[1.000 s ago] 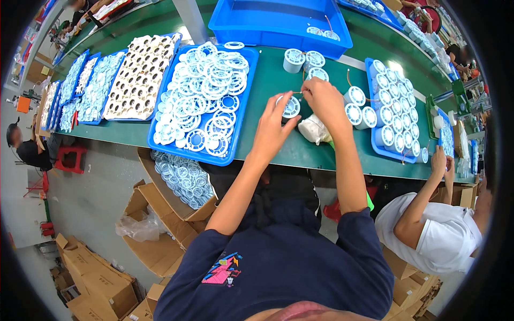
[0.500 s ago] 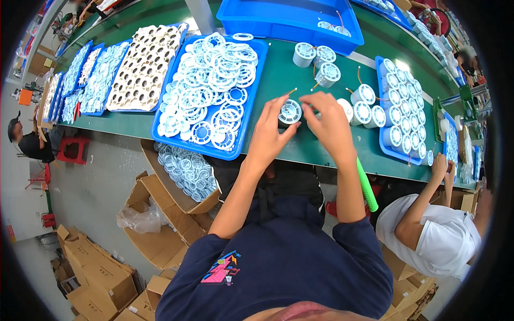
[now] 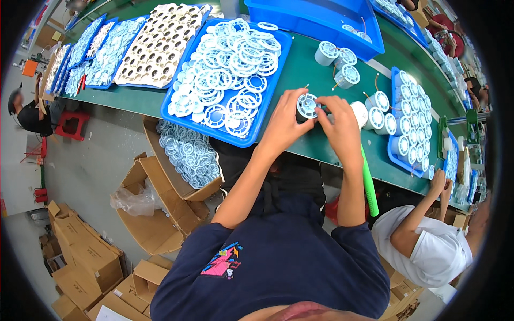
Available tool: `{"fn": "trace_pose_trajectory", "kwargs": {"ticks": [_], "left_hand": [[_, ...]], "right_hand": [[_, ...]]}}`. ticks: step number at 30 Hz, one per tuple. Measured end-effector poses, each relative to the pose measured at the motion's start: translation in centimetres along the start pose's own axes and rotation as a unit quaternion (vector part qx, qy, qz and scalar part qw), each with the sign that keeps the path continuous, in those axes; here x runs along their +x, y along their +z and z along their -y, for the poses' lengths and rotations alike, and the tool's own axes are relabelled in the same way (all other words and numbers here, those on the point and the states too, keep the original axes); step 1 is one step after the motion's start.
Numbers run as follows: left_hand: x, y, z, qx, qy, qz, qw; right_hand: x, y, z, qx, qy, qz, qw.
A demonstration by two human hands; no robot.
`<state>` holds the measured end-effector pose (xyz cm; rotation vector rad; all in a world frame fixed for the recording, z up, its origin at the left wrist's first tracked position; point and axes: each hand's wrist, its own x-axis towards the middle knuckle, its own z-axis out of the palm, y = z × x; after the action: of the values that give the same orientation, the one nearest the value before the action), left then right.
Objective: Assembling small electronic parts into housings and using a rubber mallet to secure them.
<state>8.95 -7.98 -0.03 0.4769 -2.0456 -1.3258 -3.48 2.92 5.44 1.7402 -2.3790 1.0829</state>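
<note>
by the near edge of the table [image 3: 300,69], the left hand [image 3: 290,122] grips a spoke-topped cylinder [image 3: 307,106] — the right hand [image 3: 340,124] touches it, grip unclear.

Wears dark navy T-shirt [image 3: 284,257], cloth lightly creased, short sleeves [image 3: 356,243] ending near elbows. Carries small print [image 3: 220,262] on left chest: slanted pink patch, blue strokes along upper edge, yellow bits, tiny white figure at lower corner. Below, wears white-striped black trousers [image 3: 300,182], dark cord [image 3: 267,200] hanging at waist. Shows bare forearms [image 3: 249,184], bare left hand [image 3: 286,123], bare right hand [image 3: 340,122].
</note>
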Motion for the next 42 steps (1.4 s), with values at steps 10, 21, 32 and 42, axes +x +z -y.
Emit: {"fn": "trace_pose_trajectory", "kwargs": {"ticks": [10, 21, 32, 42], "left_hand": [[-0.5, 1.0, 1.1, 0.037, 0.056, -0.057, 0.996], [-0.5, 1.7, 3.1, -0.024, 0.007, -0.052, 0.998], [-0.4, 1.4, 2.9, 0.038, 0.024, -0.045, 0.998], [-0.6, 1.7, 3.3, 0.051, 0.039, -0.050, 0.997]], "right_hand": [[1.3, 0.8, 4.4, 0.040, -0.077, -0.033, 0.996], [7.3, 13.1, 13.8, -0.029, -0.356, 0.189, 0.915], [8.1, 16.9, 13.4, -0.057, -0.355, 0.233, 0.904], [7.9, 16.3, 13.6, -0.099, -0.374, 0.185, 0.903]]}}
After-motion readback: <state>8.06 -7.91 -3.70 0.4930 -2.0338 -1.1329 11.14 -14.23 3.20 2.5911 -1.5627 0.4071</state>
